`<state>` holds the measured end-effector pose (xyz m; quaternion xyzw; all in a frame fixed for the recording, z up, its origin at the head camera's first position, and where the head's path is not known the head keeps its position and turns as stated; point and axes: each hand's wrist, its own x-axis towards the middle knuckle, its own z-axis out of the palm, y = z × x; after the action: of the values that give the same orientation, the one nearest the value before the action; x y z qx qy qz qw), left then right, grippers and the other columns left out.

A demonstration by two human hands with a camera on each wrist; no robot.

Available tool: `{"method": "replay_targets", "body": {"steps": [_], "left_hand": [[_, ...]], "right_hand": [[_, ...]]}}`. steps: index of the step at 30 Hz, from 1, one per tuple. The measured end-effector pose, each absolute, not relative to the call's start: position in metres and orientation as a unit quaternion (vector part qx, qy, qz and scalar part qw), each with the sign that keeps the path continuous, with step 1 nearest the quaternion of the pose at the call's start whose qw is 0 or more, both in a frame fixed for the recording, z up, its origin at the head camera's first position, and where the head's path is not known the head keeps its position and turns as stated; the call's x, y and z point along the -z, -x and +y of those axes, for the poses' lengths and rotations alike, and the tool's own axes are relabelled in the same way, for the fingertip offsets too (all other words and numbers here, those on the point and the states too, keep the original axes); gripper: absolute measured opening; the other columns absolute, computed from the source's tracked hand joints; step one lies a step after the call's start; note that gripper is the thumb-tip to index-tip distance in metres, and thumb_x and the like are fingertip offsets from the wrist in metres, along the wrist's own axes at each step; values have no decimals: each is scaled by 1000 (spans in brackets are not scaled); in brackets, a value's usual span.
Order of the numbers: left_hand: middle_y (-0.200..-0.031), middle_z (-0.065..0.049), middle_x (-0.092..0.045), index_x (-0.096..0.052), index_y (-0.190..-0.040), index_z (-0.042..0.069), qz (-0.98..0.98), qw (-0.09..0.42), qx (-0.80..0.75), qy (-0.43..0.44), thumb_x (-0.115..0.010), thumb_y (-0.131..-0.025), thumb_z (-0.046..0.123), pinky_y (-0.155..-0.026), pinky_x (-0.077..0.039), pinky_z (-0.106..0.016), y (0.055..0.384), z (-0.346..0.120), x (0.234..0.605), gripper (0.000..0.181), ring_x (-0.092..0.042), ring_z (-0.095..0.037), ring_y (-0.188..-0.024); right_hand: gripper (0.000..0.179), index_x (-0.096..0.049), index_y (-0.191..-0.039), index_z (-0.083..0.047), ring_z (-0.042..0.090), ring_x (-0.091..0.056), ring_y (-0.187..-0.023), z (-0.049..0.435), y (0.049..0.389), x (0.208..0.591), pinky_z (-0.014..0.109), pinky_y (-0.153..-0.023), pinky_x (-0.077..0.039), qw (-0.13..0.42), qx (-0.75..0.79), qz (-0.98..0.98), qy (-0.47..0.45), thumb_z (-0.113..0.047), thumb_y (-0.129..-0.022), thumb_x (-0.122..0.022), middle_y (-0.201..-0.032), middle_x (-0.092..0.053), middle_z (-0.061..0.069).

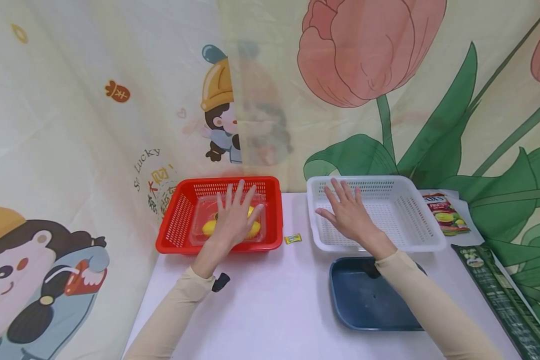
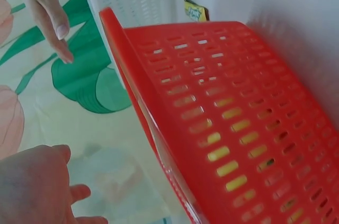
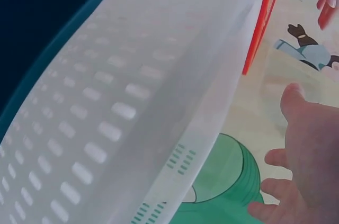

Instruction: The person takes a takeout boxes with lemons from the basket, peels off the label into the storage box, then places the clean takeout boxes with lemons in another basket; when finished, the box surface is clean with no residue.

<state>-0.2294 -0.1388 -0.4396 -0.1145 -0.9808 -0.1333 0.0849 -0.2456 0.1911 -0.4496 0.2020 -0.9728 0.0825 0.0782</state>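
Observation:
My left hand (image 1: 233,219) hovers over the red basket (image 1: 172,227) with its fingers spread and nothing held. Inside that basket lies a clear plastic box (image 1: 198,212) with yellow, fruit-like things (image 1: 209,228) in it, partly hidden by the hand. Over the left part of the white basket (image 1: 400,215) is my right hand (image 1: 348,217), fingers apart and holding nothing. A small yellow packet (image 1: 293,239) lies between the two baskets. In the wrist views, the left hand (image 2: 34,187) and the right hand (image 3: 315,155) appear beside the basket rims, apart from them.
A dark blue tray (image 1: 369,305) stands in front of the white basket, partly under the right forearm. To the right lie a red fruit-sweets bag (image 1: 445,216) and a long dark green package (image 1: 495,290). Printed curtains (image 1: 162,75) hang behind the white table (image 1: 261,305).

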Motion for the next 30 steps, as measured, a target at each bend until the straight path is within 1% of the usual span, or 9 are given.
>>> {"method": "replay_targets", "body": {"steps": [6,9,13,16,21,26,30], "left_hand": [[-169,-15,-16,-25,-161,21,-981,83,138,104,-53,-100,51,-122,-10,-70,230,-151,437,73,-13,-45,-154],[-168,-18,-18,-26,-161,19,-983,80,138,93,-52,-101,50,-121,-14,-70,230,-158,437,72,-15,-46,-153],[-165,-22,-22,-29,-159,15,-981,89,154,73,-53,-102,47,-120,-18,-69,234,-169,437,70,-20,-47,-151],[-163,-24,-24,-30,-158,12,-978,96,176,57,-53,-103,45,-120,-18,-69,237,-179,438,68,-22,-47,-149],[-161,-28,-25,-30,-157,8,-975,95,199,36,-51,-104,43,-120,-20,-67,241,-196,442,67,-23,-48,-147],[-160,-29,-27,-30,-157,7,-973,91,214,18,-49,-105,44,-119,-21,-68,244,-210,447,66,-27,-49,-146],[-160,-29,-28,-29,-157,7,-971,82,225,1,-48,-105,45,-119,-23,-68,245,-218,451,67,-29,-49,-145]], "right_hand": [[77,-35,-157,-4,48,-18,-153,181,246,448,73,-120,-11,79,-90,-972,-204,-52,-100,-57,-167,-18,23],[75,-37,-156,-4,49,-20,-152,175,247,447,71,-120,-11,75,-96,-971,-207,-50,-100,-58,-167,-19,24],[71,-42,-153,-4,48,-24,-151,165,249,445,70,-120,-17,82,-99,-968,-215,-48,-100,-60,-166,-22,23],[68,-45,-152,-5,46,-27,-150,158,249,444,70,-119,-21,90,-101,-966,-222,-45,-99,-62,-165,-24,22],[65,-46,-151,-6,45,-31,-149,148,249,446,68,-119,-24,90,-111,-962,-232,-40,-99,-64,-165,-27,21],[63,-46,-151,-8,39,-32,-149,138,249,448,64,-120,-26,84,-136,-958,-237,-37,-99,-65,-165,-29,18],[64,-46,-151,-8,37,-35,-148,128,249,448,61,-120,-30,73,-160,-954,-242,-36,-98,-67,-164,-30,17]]}}
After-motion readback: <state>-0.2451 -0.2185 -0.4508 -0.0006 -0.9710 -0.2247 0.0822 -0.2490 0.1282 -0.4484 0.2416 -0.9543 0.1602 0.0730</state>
